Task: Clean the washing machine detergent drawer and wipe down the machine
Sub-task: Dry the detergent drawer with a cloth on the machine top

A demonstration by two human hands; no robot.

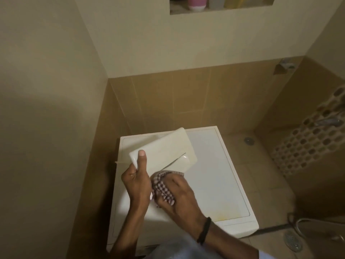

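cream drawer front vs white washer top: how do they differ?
The cream plastic drawer front is small, held tilted in the left hand; the white washing machine top is larger and lies flat. The drawer front has a recessed grip; the top is plain, with a yellowish stain. The right hand holds a checked cloth at the drawer front's edge. Both are pale rounded rectangles.

Pink-and-white bottle (pixel 197 3) in the wall niche (pixel 179 9); floor drain (pixel 249 141); perforated mat (pixel 308 139) at right.

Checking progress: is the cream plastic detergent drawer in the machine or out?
Out: the left hand grips the cream plastic detergent drawer above the white washing machine.
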